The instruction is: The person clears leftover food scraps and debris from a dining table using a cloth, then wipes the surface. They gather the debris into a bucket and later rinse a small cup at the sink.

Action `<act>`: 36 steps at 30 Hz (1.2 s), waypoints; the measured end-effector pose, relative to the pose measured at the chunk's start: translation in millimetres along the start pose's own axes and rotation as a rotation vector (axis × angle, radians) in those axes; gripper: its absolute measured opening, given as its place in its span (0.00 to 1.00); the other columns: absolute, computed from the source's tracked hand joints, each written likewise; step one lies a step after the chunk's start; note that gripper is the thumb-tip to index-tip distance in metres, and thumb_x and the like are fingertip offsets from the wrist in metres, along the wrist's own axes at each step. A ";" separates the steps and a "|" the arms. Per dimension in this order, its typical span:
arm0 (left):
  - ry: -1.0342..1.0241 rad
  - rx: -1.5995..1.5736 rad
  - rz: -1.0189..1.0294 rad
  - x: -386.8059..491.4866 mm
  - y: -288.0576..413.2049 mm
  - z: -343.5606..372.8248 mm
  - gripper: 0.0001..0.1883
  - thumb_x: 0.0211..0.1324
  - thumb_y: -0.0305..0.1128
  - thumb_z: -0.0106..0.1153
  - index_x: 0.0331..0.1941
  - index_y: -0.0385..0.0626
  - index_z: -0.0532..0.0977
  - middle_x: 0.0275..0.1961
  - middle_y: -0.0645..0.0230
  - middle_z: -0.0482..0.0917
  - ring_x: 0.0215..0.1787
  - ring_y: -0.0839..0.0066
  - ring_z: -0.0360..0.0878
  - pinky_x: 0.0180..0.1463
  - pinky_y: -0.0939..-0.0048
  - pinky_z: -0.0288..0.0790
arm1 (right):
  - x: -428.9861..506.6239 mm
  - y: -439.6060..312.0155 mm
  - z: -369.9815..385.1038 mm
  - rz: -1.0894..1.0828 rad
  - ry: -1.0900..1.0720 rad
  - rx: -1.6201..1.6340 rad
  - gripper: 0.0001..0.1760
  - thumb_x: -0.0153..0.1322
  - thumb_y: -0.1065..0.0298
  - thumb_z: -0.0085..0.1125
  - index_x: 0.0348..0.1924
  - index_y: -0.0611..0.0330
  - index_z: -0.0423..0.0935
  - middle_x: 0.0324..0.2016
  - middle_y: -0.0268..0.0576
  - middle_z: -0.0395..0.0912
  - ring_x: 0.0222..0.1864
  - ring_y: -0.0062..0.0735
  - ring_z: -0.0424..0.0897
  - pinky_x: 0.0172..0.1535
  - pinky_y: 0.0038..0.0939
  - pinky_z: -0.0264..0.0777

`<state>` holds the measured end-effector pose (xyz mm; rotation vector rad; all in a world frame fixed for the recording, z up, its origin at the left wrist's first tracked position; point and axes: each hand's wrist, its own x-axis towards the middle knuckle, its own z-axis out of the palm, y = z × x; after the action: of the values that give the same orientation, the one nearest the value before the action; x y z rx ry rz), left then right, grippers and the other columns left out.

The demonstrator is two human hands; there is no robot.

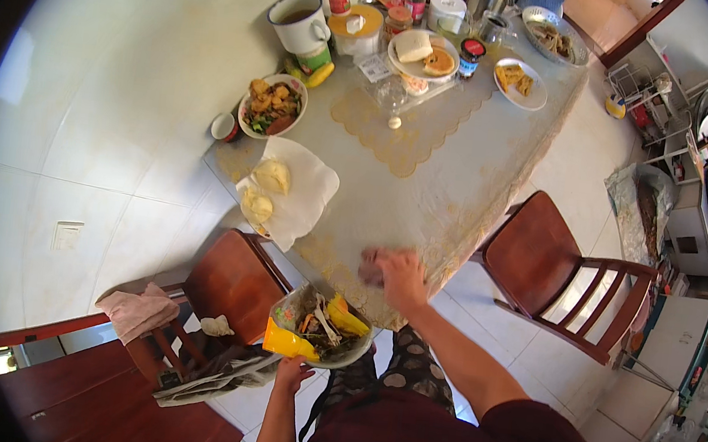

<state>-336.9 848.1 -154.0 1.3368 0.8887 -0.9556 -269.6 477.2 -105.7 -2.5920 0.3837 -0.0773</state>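
My right hand (401, 279) presses a wadded brownish cloth (372, 267) onto the near end of the table's plastic cover (354, 221). My left hand (292, 373) holds the rim of a bowl (349, 355) just below the table's edge. Food scraps (321, 321) and yellow wrappers (291, 342) fill this bowl. Left of the cloth, a sheet of white paper (307, 200) lies at the table's corner with two pale buns (271, 175) on it.
Wooden chairs stand at the right (533, 240) and left (225, 278). Farther up the table are a bowl of food (273, 106), an enamel mug (297, 24), a plate with bread (424, 57), a small plate (526, 90), jars and a metal colander (557, 38). The wall borders the table's left side.
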 end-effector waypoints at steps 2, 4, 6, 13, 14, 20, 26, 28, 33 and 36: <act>0.002 0.018 0.000 -1.9 5.8 2.6 0.17 0.55 0.28 0.52 0.50 0.47 0.69 0.45 0.65 0.79 0.39 0.65 0.80 0.43 0.57 0.77 | 2.0 3.1 -8.3 -0.074 0.022 0.065 0.13 0.60 0.75 0.54 0.36 0.47 0.79 0.41 0.36 0.77 0.51 0.46 0.69 0.46 0.46 0.68; 0.007 0.031 -0.004 -5.1 9.0 3.1 0.17 0.54 0.27 0.53 0.50 0.46 0.69 0.44 0.66 0.78 0.38 0.64 0.79 0.43 0.55 0.77 | 45.3 26.8 -30.3 0.011 -0.176 0.039 0.13 0.60 0.74 0.54 0.34 0.44 0.79 0.40 0.35 0.78 0.50 0.45 0.70 0.44 0.45 0.70; 0.004 -0.007 -0.001 -5.6 8.2 4.0 0.17 0.54 0.27 0.53 0.49 0.45 0.69 0.43 0.66 0.78 0.37 0.65 0.79 0.44 0.54 0.77 | 108.0 56.7 -64.9 0.138 -0.219 0.152 0.16 0.62 0.74 0.52 0.39 0.44 0.81 0.39 0.33 0.80 0.45 0.39 0.76 0.40 0.44 0.72; -0.009 0.040 -0.005 9.4 6.7 3.4 0.16 0.54 0.27 0.52 0.48 0.45 0.70 0.41 0.64 0.77 0.36 0.64 0.79 0.44 0.54 0.77 | 24.8 23.2 -0.9 0.091 -0.104 -0.088 0.12 0.62 0.74 0.53 0.39 0.52 0.76 0.42 0.42 0.75 0.52 0.54 0.66 0.51 0.51 0.64; -0.003 0.036 0.005 9.2 8.6 6.2 0.16 0.54 0.26 0.53 0.48 0.45 0.70 0.41 0.65 0.77 0.35 0.64 0.79 0.44 0.53 0.77 | -0.7 2.8 0.7 -0.038 0.008 -0.073 0.12 0.63 0.74 0.52 0.39 0.51 0.77 0.40 0.42 0.77 0.49 0.52 0.70 0.49 0.47 0.68; -0.010 0.034 -0.019 16.9 8.4 6.5 0.18 0.54 0.27 0.53 0.51 0.50 0.69 0.45 0.67 0.77 0.39 0.65 0.79 0.39 0.60 0.79 | 56.5 13.3 -77.8 0.361 -0.227 0.936 0.15 0.64 0.71 0.51 0.44 0.55 0.78 0.33 0.39 0.84 0.27 0.29 0.83 0.32 0.27 0.76; 0.027 0.049 -0.039 6.5 15.8 15.7 0.16 0.56 0.27 0.52 0.49 0.46 0.70 0.45 0.65 0.79 0.41 0.64 0.80 0.42 0.56 0.78 | 159.1 230.3 -101.0 0.181 0.379 -0.097 0.24 0.64 0.64 0.56 0.54 0.56 0.72 0.47 0.47 0.76 0.50 0.45 0.75 0.55 0.45 0.66; 0.046 0.042 -0.027 -0.6 11.5 14.6 0.16 0.56 0.27 0.52 0.49 0.47 0.70 0.45 0.65 0.79 0.40 0.64 0.80 0.42 0.56 0.78 | 165.5 203.9 -72.3 0.223 0.428 -0.201 0.26 0.64 0.63 0.56 0.57 0.51 0.69 0.55 0.43 0.70 0.57 0.46 0.66 0.58 0.51 0.60; 0.033 0.040 -0.020 4.2 -0.7 4.3 0.15 0.56 0.28 0.52 0.49 0.47 0.70 0.44 0.66 0.79 0.39 0.65 0.80 0.42 0.58 0.78 | 118.0 75.2 -45.7 -0.057 0.093 -0.233 0.24 0.64 0.69 0.54 0.54 0.41 0.71 0.54 0.36 0.67 0.59 0.48 0.61 0.61 0.51 0.56; 0.008 0.052 -0.021 8.1 -0.8 2.0 0.15 0.56 0.28 0.52 0.49 0.47 0.70 0.44 0.66 0.79 0.39 0.65 0.80 0.42 0.58 0.78 | 31.0 20.1 0.3 -0.175 0.074 -0.199 0.21 0.61 0.70 0.53 0.47 0.41 0.76 0.52 0.31 0.67 0.60 0.44 0.61 0.49 0.62 0.60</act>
<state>-334.7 845.7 -161.8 1.3786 0.8907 -0.9955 -244.9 451.8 -116.6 -2.8216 0.1979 -0.2062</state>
